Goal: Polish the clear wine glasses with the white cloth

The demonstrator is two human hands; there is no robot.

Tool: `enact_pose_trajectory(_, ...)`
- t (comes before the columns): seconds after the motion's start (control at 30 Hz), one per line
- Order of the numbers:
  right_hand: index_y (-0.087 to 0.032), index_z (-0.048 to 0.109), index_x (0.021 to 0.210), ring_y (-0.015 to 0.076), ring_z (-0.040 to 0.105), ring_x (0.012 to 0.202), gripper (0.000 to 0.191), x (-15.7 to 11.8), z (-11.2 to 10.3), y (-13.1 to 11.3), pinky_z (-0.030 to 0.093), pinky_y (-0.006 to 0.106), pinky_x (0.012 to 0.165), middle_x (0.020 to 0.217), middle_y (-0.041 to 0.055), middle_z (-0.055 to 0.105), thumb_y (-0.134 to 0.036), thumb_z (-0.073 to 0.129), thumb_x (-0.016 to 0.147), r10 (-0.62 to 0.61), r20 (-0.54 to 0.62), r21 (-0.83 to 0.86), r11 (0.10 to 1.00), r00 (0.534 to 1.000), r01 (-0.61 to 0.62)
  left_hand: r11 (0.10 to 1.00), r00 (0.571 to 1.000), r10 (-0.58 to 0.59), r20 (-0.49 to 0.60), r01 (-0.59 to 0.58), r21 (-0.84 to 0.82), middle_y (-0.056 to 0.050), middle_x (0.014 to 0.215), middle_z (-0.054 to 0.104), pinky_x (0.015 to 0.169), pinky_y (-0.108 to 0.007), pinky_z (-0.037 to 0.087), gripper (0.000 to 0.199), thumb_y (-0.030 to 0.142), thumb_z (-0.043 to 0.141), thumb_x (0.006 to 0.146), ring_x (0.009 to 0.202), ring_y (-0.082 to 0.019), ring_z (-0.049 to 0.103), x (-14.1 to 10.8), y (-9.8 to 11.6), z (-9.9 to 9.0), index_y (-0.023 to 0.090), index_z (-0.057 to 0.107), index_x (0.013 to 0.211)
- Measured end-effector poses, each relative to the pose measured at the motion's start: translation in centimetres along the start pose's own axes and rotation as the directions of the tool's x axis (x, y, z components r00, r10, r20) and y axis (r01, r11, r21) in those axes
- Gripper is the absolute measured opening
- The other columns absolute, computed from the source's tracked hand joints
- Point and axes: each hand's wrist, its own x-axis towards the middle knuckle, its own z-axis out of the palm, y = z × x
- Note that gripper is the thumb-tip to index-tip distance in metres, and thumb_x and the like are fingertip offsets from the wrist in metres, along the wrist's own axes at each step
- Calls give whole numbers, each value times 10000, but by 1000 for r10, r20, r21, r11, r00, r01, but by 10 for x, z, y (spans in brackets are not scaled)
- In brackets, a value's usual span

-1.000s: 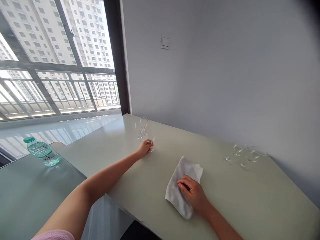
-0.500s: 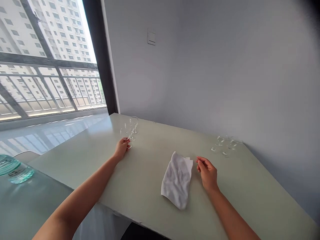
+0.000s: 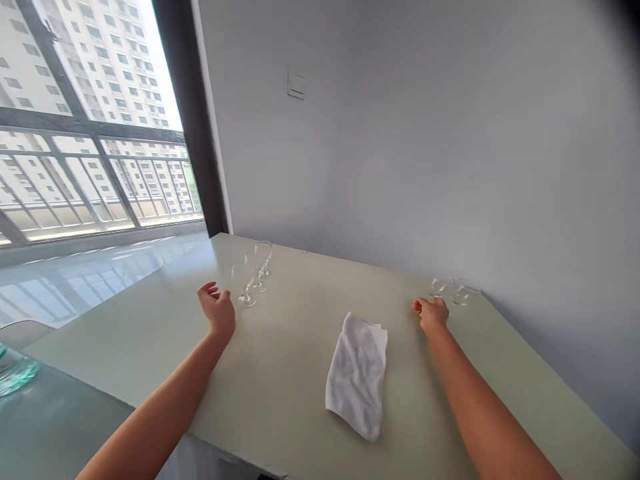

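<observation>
My left hand hovers just left of a short row of clear stemmed glasses, its fingers loosely bent and apart, with nothing in them. The nearest stemmed glass stands upright beside it; another stemmed glass is at the far end of the row. On the right, my right hand is closed at the lower part of a stemmed glass, hiding its stem and foot. One more clear glass is just to its right. Between my arms lies a white cloth, flat and wrinkled.
The pale table meets a grey wall at its back. A greenish glass vessel sits at the far left on a lower surface. Beyond the left side is a large window.
My left hand has let go of the nearest left glass and drawn back leftward. My right hand has moved forward and right, from beside the cloth to the right-hand glasses. The view has shifted slightly.
</observation>
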Motion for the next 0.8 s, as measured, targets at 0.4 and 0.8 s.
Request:
enact_pose_trajectory(0.4,-146,556,781,67,496,431,278,-53,52,-13,454,189,379,686,10,607,-226,671,541,-51,360,-40,997,931,70,932,913,361,191,-344,-115,-38,961,445,611,-215,400,276,192,484,742,682,-94,430,-56,43,-4,221,441,1013)
enact_pose_trajectory(0.8,-260,299,1320,69,508,457,573,-298,87,-22,465,232,412,936,25,620,-272,458,770,-83,983,53,983,166,177,999,444,-31,896,35,17,-88,1029,523,426,-253,401,322,450,572,704,452,-69,507,-121,51,-4,174,632,857)
